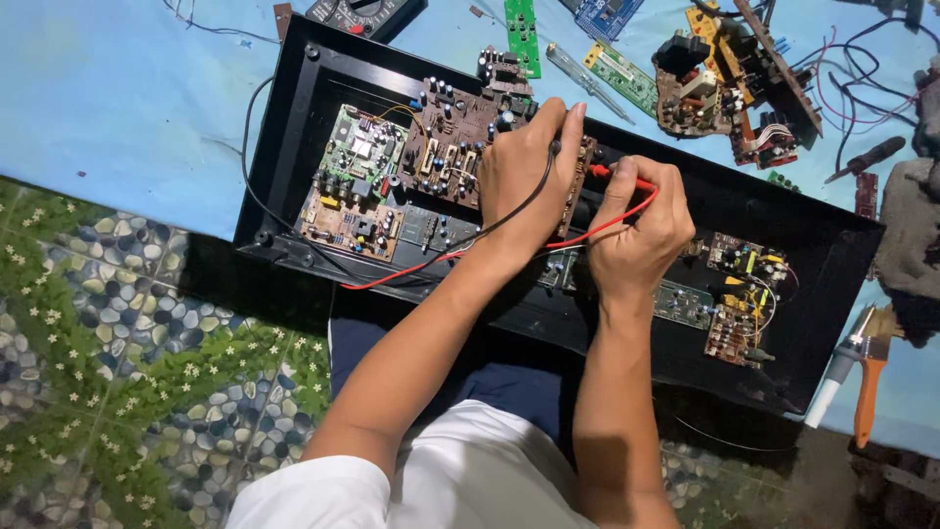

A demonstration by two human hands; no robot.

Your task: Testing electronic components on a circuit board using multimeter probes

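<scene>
I'm pinching the black probe [554,147] in my left hand [524,176] and the red probe [612,173] in my right hand [636,230], both tips pressing down onto the brown circuit board [450,137] inside the black tray [783,206]. The tips are sitting close together; one slipping could bridge neighbouring solder points. No packages showing, only a dark meter [362,15] lying at the blue sheet's [117,88] top edge.
</scene>
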